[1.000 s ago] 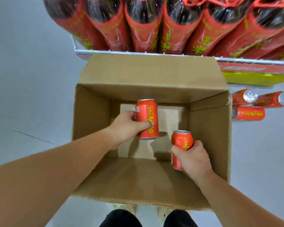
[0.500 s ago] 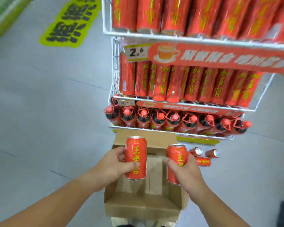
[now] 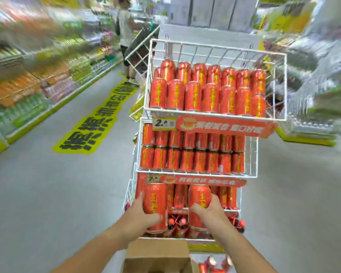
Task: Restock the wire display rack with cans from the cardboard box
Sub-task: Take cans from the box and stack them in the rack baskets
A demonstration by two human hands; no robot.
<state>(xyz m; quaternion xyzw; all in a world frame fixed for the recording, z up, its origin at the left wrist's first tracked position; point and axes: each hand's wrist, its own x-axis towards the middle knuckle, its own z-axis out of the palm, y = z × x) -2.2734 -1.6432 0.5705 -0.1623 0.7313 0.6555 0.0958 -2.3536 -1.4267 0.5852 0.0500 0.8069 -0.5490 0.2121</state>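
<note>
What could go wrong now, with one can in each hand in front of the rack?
The left hand and right hand each hold a can one-handed, so one may slip. The top basket looks nearly full; pushing a can in may knock over the stacked cans. The box by the feet may cause a trip.

White wire display rack (image 3: 252, 154), several tiers, w/ red price strips on the shelf fronts. Top 2 tiers packed w/ upright red cans, yellow lettering. 2 more red cans held upright in front of the lower tier: left can (image 3: 155, 201), right can (image 3: 199, 198). Cardboard box (image 3: 158, 253) open, on floor below rack.
</note>
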